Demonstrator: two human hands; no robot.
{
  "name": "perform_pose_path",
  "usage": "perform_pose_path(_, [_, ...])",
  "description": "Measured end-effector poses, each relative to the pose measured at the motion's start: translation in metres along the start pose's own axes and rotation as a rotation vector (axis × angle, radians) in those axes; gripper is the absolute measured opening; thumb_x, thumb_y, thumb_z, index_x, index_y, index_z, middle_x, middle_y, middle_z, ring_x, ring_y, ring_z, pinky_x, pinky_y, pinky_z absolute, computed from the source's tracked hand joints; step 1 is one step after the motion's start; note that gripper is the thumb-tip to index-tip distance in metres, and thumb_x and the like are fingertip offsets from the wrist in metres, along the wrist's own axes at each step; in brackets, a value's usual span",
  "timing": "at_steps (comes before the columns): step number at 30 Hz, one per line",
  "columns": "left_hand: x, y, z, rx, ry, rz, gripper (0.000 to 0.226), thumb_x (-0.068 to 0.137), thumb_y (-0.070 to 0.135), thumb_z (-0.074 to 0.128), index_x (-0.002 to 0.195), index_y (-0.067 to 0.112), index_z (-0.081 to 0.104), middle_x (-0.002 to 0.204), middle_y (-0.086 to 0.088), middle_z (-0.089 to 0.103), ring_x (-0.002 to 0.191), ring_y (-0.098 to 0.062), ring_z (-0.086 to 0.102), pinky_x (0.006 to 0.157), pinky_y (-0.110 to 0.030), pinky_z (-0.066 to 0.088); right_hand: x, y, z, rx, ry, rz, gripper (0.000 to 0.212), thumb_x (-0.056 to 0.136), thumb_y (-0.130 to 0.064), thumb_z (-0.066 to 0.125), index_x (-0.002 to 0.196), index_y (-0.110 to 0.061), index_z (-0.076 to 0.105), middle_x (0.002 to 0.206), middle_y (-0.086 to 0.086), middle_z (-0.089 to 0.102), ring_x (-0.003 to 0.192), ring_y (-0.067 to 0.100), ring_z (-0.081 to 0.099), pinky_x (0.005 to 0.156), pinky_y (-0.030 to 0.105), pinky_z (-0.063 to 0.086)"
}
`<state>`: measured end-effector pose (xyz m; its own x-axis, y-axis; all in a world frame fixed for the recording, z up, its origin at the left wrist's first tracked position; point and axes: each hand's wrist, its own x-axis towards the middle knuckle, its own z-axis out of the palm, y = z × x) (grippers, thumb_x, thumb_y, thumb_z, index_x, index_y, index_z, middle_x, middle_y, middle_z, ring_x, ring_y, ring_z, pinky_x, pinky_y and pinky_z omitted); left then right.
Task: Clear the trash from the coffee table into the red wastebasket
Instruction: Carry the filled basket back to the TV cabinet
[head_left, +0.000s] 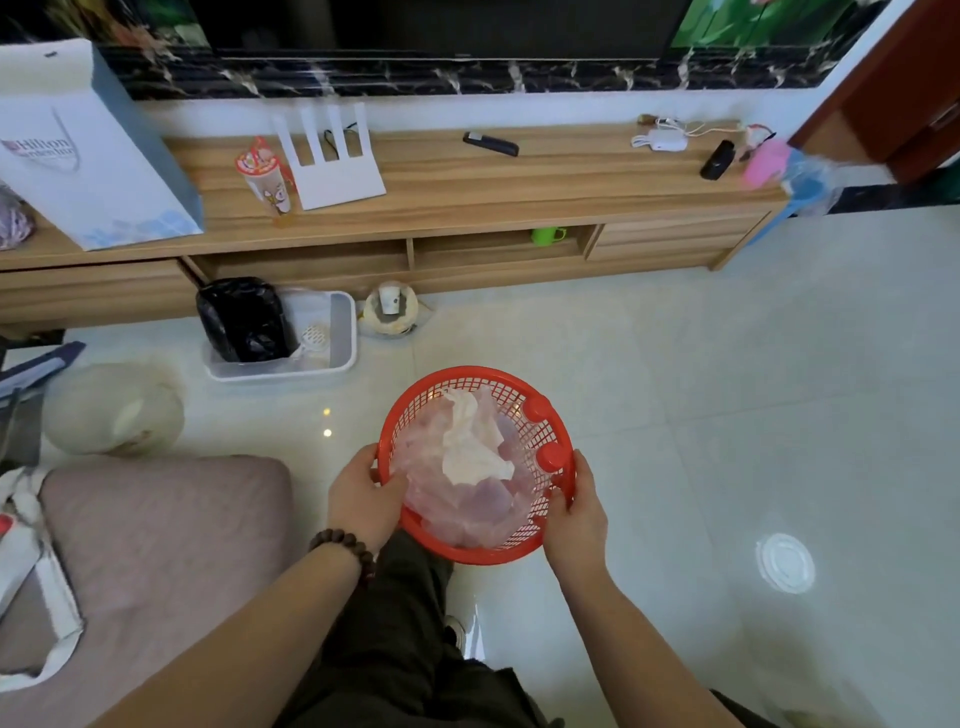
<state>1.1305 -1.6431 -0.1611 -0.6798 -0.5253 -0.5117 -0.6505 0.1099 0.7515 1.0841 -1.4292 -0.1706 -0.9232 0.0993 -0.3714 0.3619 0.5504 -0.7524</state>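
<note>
Both hands, left hand (363, 491) and right hand (574, 512), clasp opposite rims of the red wastebasket (415, 415), likely light and stiff, with a soft liner (467, 512) and tissue (470, 444) between them.

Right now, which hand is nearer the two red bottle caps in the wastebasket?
Right. The right hand grips the red wastebasket rim just below the red bottle caps; the left hand holds the opposite rim.

I grip the red basket (558, 441) by its rim: left hand (363, 499) on the left side, right hand (576, 514) on the right. Inside: pinkish plastic liner (467, 504), crumpled white tissue (470, 447), two red caps (550, 457). Tiled floor (727, 389) below.
</note>
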Motion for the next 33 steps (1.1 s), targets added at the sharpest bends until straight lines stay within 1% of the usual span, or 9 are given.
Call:
perform_pose_path(2, [0.027, 0.02, 0.01, -0.007, 0.004, -0.005, 0.012, 0.087, 0.031, 0.058, 0.099, 0.029, 0.055, 0.091, 0.001, 0.067, 0.081, -0.024, 0.067, 0.071, -0.044, 0.058, 0.033, -0.014, 0.003, -0.021, -0.005, 0.013, 0.045, 0.099, -0.026, 0.039, 0.143, -0.024, 0.03, 0.134, 0.001, 0.054, 0.107, 0.014, 0.055, 0.091, 0.031, 0.047])
perform_pose_path(6, [0.085, 0.062, 0.027, 0.0, 0.01, 0.008, 0.021, 0.088, 0.032, 0.059, 0.106, 0.024, 0.056, 0.087, 0.005, 0.064, 0.076, -0.018, 0.065, 0.058, -0.03, 0.056, 0.098, -0.047, 0.004, -0.072, -0.013, 0.01, 0.046, 0.099, -0.031, 0.038, 0.143, -0.025, 0.029, 0.135, 0.001, 0.053, 0.113, 0.021, 0.057, 0.091, 0.035, 0.049])
perform_pose_path(10, [0.141, 0.106, 0.043, 0.046, -0.041, 0.0, 0.028, 0.088, 0.042, 0.057, 0.111, 0.026, 0.053, 0.095, 0.005, 0.059, 0.08, -0.019, 0.062, 0.06, -0.026, 0.052, 0.157, -0.08, -0.003, -0.113, -0.016, 0.033, 0.047, 0.098, -0.035, 0.038, 0.144, -0.026, 0.028, 0.136, 0.001, 0.052, 0.114, 0.023, 0.057, 0.092, 0.039, 0.05])
perform_pose_path(15, [0.19, 0.149, 0.062, 0.027, -0.057, -0.015, 0.017, 0.088, 0.04, 0.057, 0.101, 0.031, 0.051, 0.089, 0.005, 0.06, 0.076, -0.015, 0.061, 0.068, -0.037, 0.057, 0.215, -0.109, -0.01, -0.171, -0.017, 0.024, 0.048, 0.097, -0.036, 0.038, 0.143, -0.026, 0.029, 0.138, 0.001, 0.051, 0.115, 0.025, 0.057, 0.092, 0.039, 0.05])
perform_pose_path(18, [0.209, 0.165, 0.072, 0.023, -0.05, -0.045, 0.025, 0.089, 0.037, 0.057, 0.11, 0.024, 0.055, 0.093, 0.004, 0.06, 0.08, -0.019, 0.061, 0.069, -0.037, 0.057, 0.245, -0.118, -0.011, -0.191, -0.025, 0.016, 0.047, 0.096, -0.041, 0.039, 0.14, -0.027, 0.032, 0.135, 0.001, 0.054, 0.111, 0.023, 0.059, 0.09, 0.038, 0.051])
perform_pose_path(21, [0.225, 0.177, 0.086, 0.009, -0.024, -0.098, 0.031, 0.089, 0.035, 0.057, 0.116, 0.019, 0.056, 0.101, -0.003, 0.063, 0.088, -0.025, 0.061, 0.079, -0.043, 0.056, 0.278, -0.122, -0.011, -0.212, -0.049, 0.017, 0.048, 0.095, -0.043, 0.04, 0.14, -0.028, 0.032, 0.135, 0.001, 0.054, 0.112, 0.025, 0.059, 0.092, 0.038, 0.049])
perform_pose_path(26, [0.247, 0.196, 0.123, 0.001, 0.052, -0.18, 0.034, 0.09, 0.034, 0.057, 0.119, 0.017, 0.055, 0.111, -0.008, 0.065, 0.092, -0.026, 0.062, 0.082, -0.041, 0.053, 0.339, -0.122, -0.018, -0.213, -0.133, 0.037, 0.046, 0.098, -0.036, 0.04, 0.142, -0.029, 0.029, 0.139, 0.001, 0.049, 0.121, 0.026, 0.053, 0.098, 0.042, 0.045])
perform_pose_path(30, [0.264, 0.215, 0.168, 0.035, 0.128, -0.247, 0.035, 0.09, 0.037, 0.055, 0.119, 0.016, 0.055, 0.113, -0.008, 0.065, 0.086, -0.02, 0.057, 0.083, -0.04, 0.051, 0.394, -0.121, -0.038, -0.206, -0.208, 0.008, 0.046, 0.097, -0.038, 0.04, 0.14, -0.03, 0.031, 0.138, 0.0, 0.051, 0.119, 0.025, 0.055, 0.098, 0.04, 0.046])
perform_pose_path(33, [0.275, 0.238, 0.211, 0.045, 0.159, -0.294, 0.039, 0.09, 0.038, 0.055, 0.122, 0.015, 0.054, 0.115, -0.01, 0.065, 0.088, -0.022, 0.058, 0.082, -0.041, 0.051, 0.443, -0.115, -0.067, -0.226, -0.284, -0.015, 0.047, 0.096, -0.039, 0.04, 0.141, -0.03, 0.03, 0.137, -0.002, 0.051, 0.118, 0.023, 0.056, 0.096, 0.038, 0.047])
